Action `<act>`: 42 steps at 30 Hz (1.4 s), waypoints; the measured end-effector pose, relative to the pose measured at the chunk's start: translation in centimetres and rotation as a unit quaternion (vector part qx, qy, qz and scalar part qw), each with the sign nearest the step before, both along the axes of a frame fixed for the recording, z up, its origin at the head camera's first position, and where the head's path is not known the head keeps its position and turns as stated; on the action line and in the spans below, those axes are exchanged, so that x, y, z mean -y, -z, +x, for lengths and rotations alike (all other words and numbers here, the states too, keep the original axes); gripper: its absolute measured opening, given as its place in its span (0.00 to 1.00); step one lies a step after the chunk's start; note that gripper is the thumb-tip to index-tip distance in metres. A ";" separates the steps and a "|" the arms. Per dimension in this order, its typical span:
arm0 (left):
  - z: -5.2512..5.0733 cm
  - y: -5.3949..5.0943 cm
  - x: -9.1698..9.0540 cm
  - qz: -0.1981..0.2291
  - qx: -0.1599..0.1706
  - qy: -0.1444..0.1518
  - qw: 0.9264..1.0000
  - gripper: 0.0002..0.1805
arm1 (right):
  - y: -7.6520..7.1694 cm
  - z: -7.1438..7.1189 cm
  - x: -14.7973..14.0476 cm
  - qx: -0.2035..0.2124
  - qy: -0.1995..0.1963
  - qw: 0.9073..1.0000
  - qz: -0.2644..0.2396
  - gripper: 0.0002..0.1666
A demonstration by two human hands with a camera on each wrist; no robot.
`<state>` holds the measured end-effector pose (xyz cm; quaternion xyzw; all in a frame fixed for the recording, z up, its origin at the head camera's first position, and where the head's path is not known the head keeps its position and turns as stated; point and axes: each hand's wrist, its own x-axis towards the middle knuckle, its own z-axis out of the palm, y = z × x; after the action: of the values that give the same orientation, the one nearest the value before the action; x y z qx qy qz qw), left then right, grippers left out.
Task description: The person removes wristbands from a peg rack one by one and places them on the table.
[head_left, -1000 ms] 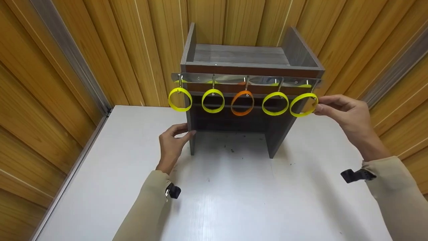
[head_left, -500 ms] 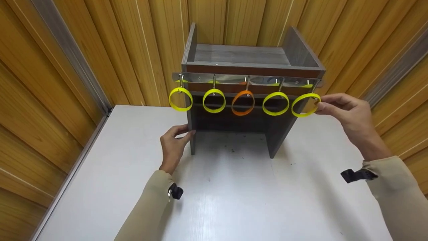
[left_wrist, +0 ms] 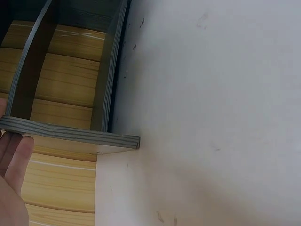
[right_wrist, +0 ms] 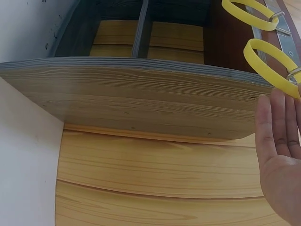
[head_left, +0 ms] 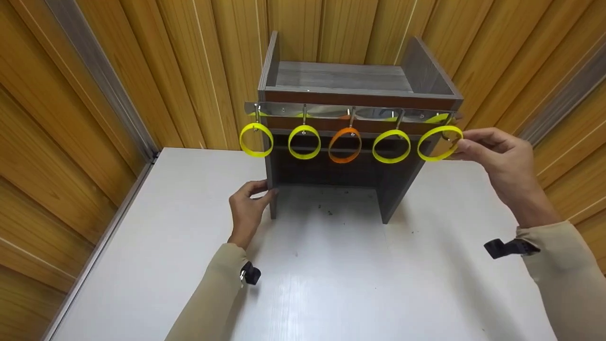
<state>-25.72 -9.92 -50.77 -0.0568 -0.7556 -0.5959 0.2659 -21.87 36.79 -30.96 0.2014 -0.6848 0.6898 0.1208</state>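
A grey wooden shelf unit (head_left: 343,78) stands on a white table. Across its front runs a metal hook rail (head_left: 326,111) carrying several rings. My right hand (head_left: 509,166) pinches the rightmost yellow ring (head_left: 436,158) by its right side. That ring is tilted and still around its hook; in the right wrist view the yellow ring (right_wrist: 261,68) meets my fingertips at the frame's edge. Lower on the other side, my left hand (head_left: 247,206) holds the front edge of the left side panel (head_left: 273,208), thumb in front and fingers behind. The left wrist view shows this left hand (left_wrist: 14,174) partly.
An orange ring (head_left: 344,161) hangs mid-rail, with other yellow rings (head_left: 391,161) on both sides of it. Wood-panelled walls (head_left: 199,57) enclose the back and sides. Small dark specks lie on the white table (head_left: 331,284) under the shelf.
My right hand has moved slightly right and up, drawing the rightmost yellow ring outward and tilting it. My left hand has slid slightly down the side panel. The other rings look unchanged.
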 end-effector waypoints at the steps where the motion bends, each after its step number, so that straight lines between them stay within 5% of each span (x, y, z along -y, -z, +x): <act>1: 0.0 0.0 0.0 -0.001 0.000 -0.002 1.000 0.13 | 0.0 0.0 0.0 -0.001 -0.004 1.000 -0.007 0.15; 10: 0.3 0.1 -0.5 -0.001 0.030 -0.022 0.999 0.14 | -0.4 0.2 0.0 -0.001 -0.046 0.996 -0.081 0.14; 18: 0.2 0.1 -0.6 0.008 0.033 -0.027 0.999 0.11 | -1.0 0.9 0.1 0.014 -0.026 0.994 -0.104 0.14; 26: 0.1 0.3 -0.7 0.008 0.030 -0.037 0.999 0.11 | -0.9 1.1 0.0 -0.008 -0.065 0.979 -0.192 0.13; 42: 0.1 0.6 -1.0 0.014 0.012 -0.052 0.998 0.09 | 0.4 2.8 -2.2 -0.008 -0.051 0.979 -0.197 0.13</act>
<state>-25.63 -8.88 -51.32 -0.0065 -0.7522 -0.5924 0.2886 -19.07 38.96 -31.37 0.2137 -0.5234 0.8148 0.1287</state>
